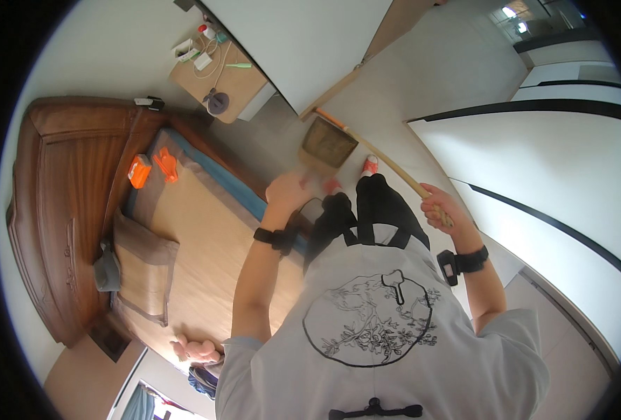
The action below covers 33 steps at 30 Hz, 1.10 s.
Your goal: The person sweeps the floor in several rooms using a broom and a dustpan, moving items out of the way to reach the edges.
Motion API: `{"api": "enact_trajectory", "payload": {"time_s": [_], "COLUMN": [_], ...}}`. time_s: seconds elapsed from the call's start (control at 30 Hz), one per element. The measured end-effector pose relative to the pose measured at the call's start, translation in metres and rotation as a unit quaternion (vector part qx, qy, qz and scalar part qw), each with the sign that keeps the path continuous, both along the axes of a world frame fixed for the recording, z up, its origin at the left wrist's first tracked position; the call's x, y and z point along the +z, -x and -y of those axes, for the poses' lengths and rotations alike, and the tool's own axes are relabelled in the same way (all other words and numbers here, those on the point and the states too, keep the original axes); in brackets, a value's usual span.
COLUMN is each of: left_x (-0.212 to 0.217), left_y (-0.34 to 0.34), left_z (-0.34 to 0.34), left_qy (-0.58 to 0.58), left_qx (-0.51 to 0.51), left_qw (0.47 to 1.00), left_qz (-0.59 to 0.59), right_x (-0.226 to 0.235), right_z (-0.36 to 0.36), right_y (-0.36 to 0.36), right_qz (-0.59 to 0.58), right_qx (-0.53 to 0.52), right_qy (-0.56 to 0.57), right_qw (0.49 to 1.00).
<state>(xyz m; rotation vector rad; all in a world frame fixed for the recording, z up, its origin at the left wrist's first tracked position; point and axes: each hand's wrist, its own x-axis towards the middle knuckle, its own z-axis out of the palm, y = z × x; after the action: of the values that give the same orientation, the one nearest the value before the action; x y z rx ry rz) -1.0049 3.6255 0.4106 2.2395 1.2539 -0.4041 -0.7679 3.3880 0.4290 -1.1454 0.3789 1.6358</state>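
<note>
My right hand (436, 205) is wrapped round the near end of a long pale wooden pole (391, 162). The pole slants forward and left to an orange far end by the floor; no broom or mop head shows on it. My left hand (287, 194), smeared by motion, looks closed at the near side of a dustpan (329, 145). The pan is dark and squarish, and its handle is blurred. It hangs in front of my legs, just left of the pole and near the far end. My red shoes (370, 165) are just behind it.
On the left stands a bed with a carved wooden headboard (72, 217), a mat (198, 231) and orange items (165, 164). A small bedside table (230, 87) holds cables and a cup-like lid. White cabinets (534, 161) line the right; a white panel (303, 42) stands ahead.
</note>
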Motion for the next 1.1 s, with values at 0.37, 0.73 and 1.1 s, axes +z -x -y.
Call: {"api": "enact_trajectory", "payload": {"time_s": [0.37, 0.73, 1.1], "left_x": [0.002, -0.024, -0.046], "left_y": [0.100, 0.133, 0.197], "left_z": [-0.010, -0.029, -0.009], "left_qy": [-0.027, 0.009, 0.047], "left_qx": [0.002, 0.033, 0.087], "left_qw": [1.000, 0.999, 0.995], "left_qz": [-0.005, -0.040, -0.005], "right_x": [-0.038, -0.096, 0.018], "right_z": [-0.078, -0.048, -0.043], "right_y": [-0.032, 0.049, 0.070], "right_qz": [0.260, 0.418, 0.171], "right_qx": [0.098, 0.441, 0.279], "right_qy": [0.065, 0.106, 0.099], "right_qw": [0.959, 0.787, 0.940]}}
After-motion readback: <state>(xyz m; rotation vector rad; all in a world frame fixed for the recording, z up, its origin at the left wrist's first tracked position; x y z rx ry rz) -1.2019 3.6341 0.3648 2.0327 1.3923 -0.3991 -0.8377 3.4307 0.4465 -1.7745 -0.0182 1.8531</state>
